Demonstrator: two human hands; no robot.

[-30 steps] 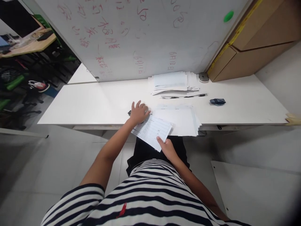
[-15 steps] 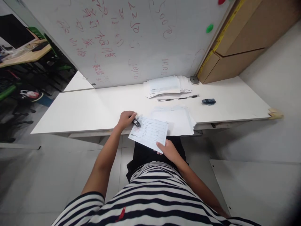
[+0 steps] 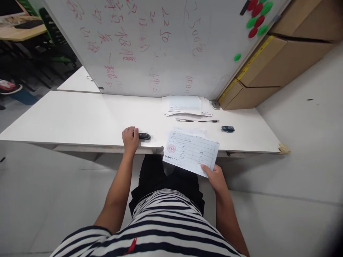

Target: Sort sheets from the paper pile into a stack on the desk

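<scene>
My left hand (image 3: 130,140) is closed around the rear of a small black stapler (image 3: 144,136) on the white desk near its front edge. The stapler's front end points right, toward the papers. In my right hand (image 3: 216,177) is a printed form (image 3: 191,151) with a red round stamp and a few handwritten figures. My thumb lies on top of its lower right corner, and my other fingers are beneath. The form is tilted over the desk's front edge and partly covers loose white sheets (image 3: 187,130) behind it.
A stack of papers (image 3: 184,104) stands against the whiteboard (image 3: 128,46), with a pen (image 3: 198,121) in front of it. To the right lie a small dark blue packet (image 3: 228,129) and a grey mouse-like object (image 3: 215,104). Cardboard boxes (image 3: 257,67) are piled at the back right.
My right hand has moved the form right, away from the stapler, so they are now apart and the stamp shows fully. The stapler now lies flatter on the desk. My view has shifted.
</scene>
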